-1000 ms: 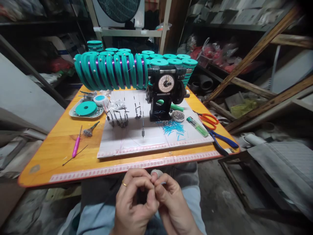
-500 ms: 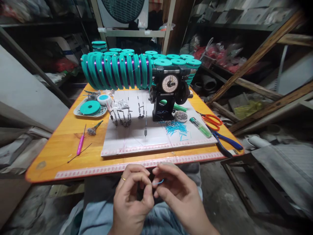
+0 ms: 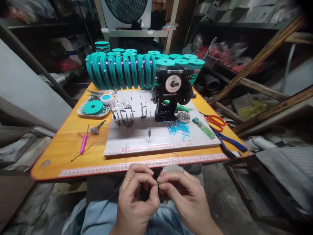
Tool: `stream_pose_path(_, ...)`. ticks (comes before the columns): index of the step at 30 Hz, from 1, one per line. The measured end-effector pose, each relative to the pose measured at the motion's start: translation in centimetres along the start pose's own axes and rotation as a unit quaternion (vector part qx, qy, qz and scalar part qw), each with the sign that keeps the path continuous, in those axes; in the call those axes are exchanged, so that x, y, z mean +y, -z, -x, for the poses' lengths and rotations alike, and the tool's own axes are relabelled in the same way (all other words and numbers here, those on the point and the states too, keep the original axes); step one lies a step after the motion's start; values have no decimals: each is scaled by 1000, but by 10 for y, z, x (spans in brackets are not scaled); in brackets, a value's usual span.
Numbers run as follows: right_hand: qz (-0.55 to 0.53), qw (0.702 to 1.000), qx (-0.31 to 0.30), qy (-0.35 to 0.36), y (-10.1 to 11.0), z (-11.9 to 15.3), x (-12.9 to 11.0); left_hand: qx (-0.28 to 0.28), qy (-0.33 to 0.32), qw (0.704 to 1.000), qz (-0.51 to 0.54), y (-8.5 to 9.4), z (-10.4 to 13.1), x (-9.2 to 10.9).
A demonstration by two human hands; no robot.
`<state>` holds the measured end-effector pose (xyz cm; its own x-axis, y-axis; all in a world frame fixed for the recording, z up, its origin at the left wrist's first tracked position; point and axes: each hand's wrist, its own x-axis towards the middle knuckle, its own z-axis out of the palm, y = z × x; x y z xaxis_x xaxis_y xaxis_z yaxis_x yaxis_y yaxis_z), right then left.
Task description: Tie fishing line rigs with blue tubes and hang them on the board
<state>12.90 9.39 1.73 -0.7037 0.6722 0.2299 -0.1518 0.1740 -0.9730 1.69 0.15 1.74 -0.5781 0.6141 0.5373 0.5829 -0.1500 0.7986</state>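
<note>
Both hands are held close together over the lap, in front of the table's near edge. My left hand (image 3: 139, 195), with a gold ring, pinches a tiny dark piece (image 3: 158, 183), too small to make out. On the other side of that piece, the thumb and index finger of my right hand (image 3: 184, 195) are pressed together. Beyond the hands stands a black winding machine (image 3: 168, 94) with a dial. A row of teal spools (image 3: 119, 71) with purple line extends left from it. Small dark rigs (image 3: 123, 119) hang on thin lines below the spools.
A white board (image 3: 139, 143) lies on the orange table (image 3: 58, 147). On it are blue tubes (image 3: 179, 129), a bowl of metal bits (image 3: 183, 116) and a green-capped case (image 3: 204, 128). Orange scissors (image 3: 215, 122) and blue pliers (image 3: 230, 143) lie right; a pink tool (image 3: 83, 143) lies left.
My right hand has closed its thumb and index finger against the left fingertips. The blue strand seen between the hands no longer shows. The whole view has shifted slightly.
</note>
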Motion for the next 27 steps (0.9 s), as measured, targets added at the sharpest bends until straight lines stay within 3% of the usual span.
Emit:
stream_pose_path(4,79,996,-9,45,2,-1,-3,-9,-18,1000,-15,1,0,0)
stream_pose_path(8,191,971,-14,143,4,-3,-9,-15,-19,1000,-11,2,2,-1)
stream_pose_path(11,221,961,-17,168,7,-4,-13,-15,-8,1000,3,3,4,-1)
stream_pose_path(16,100,994,-25,45,10,1,-13,-8,39,998,45,3,4,-1)
stream_pose_path(20,23,998,-31,-52,9,3,-9,-9,44,997,57,4,3,-3)
stream_pose_path(23,3,997,-37,-70,8,1,-8,-23,39,997,59,5,5,-5)
stream_pose_path(27,42,998,-31,-36,7,-4,-11,-31,25,997,62,6,8,-7)
